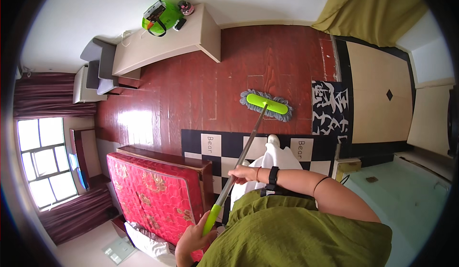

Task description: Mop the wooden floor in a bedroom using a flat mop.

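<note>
A flat dust mop has a lime-green head plate [256, 101] with a grey shaggy fringe [287, 116]. Its fringe rests on the dark red wood floor [229, 84] ahead of my feet. From the head a metal pole [247, 143] slants back towards me and ends in a green handle grip [212, 218]. My right hand [244, 174], a black band on its wrist, is wrapped around the middle of the pole. Lower down, my left hand [195, 233] is closed around the green grip.
A checkered mat [231, 143] lies under my feet. To the left stands a bed with a red floral mattress [154, 191]. Beyond are a pale desk [172, 46] bearing a green bag [166, 17], and a grey chair [104, 62]. A dark mat with white characters [328, 105] lies right, near an olive curtain [365, 8].
</note>
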A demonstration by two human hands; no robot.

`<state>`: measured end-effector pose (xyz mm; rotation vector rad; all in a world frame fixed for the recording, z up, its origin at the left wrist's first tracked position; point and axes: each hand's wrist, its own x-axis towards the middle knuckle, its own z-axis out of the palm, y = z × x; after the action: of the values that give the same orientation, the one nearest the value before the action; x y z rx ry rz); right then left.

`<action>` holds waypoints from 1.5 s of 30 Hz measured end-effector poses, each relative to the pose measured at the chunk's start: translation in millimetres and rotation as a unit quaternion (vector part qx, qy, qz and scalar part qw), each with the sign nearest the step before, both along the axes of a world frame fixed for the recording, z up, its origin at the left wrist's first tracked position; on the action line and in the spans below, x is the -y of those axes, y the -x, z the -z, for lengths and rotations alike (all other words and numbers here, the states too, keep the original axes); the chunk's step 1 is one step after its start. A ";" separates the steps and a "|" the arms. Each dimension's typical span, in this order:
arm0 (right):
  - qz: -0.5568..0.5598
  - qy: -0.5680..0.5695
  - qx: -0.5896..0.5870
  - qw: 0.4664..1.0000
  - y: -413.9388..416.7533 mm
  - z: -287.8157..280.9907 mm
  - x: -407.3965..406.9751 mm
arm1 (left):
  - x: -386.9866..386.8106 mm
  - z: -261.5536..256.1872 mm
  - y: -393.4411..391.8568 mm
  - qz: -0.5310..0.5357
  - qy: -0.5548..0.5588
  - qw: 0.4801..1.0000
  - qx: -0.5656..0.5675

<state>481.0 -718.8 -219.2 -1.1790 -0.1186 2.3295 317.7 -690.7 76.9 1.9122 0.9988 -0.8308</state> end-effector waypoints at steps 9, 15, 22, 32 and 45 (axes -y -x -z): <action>0.146 -0.050 0.209 0.966 -49.2 48.5 -49.2 | -33.7 68.7 -40.7 -0.112 -0.045 0.991 0.049; 0.182 -0.024 0.360 0.915 -140.4 71.4 -88.4 | -65.7 161.4 -95.1 -0.048 -0.048 0.978 0.200; 0.169 0.087 0.361 0.913 -199.6 84.5 -102.6 | -97.4 164.9 -156.0 -0.092 0.070 0.980 0.159; 0.057 0.120 0.022 0.991 -28.5 29.0 -143.4 | -139.9 57.9 13.7 -0.183 -0.108 0.972 0.100; -0.219 0.045 -0.050 0.973 164.6 -49.6 -226.9 | -118.8 -36.9 110.2 -0.534 -0.207 0.819 -0.028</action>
<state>316.4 -491.9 -169.7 -1.1674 -0.2634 2.7998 207.4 -572.0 113.8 1.2587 2.1044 0.0190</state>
